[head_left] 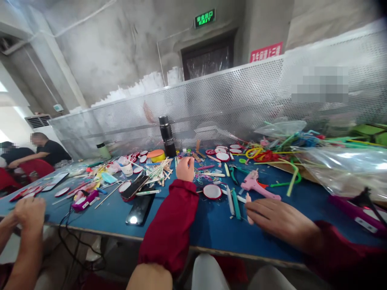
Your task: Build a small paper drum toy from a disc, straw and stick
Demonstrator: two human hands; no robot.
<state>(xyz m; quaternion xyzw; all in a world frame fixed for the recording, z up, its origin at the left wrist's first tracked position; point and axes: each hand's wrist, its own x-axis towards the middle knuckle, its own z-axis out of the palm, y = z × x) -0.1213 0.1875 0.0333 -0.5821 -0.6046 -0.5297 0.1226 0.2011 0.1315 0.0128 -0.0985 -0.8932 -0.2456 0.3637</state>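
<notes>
My left hand (185,169) reaches out over the middle of the blue table (208,233), its fingers curled closed. What they hold, if anything, is hidden. Beside it lie wooden craft sticks (160,171) and a tangle of coloured threads (201,174). Nearer to me is a round white disc with a red rim (212,191). My right hand (281,219) lies low over the table with its fingers stretched out. Their tips touch a slim pale pink thing (248,198). Just left of them are a teal craft knife (236,204) and a grey one (230,200).
A pink glue gun (258,186) and teal-handled pliers (233,175) lie ahead of my right hand. A black bottle (167,137) stands by the perforated metal screen (130,125). Phones (140,207) lie left. Another person's hands (30,211) are at far left. Plastic bags (347,169) cover the right.
</notes>
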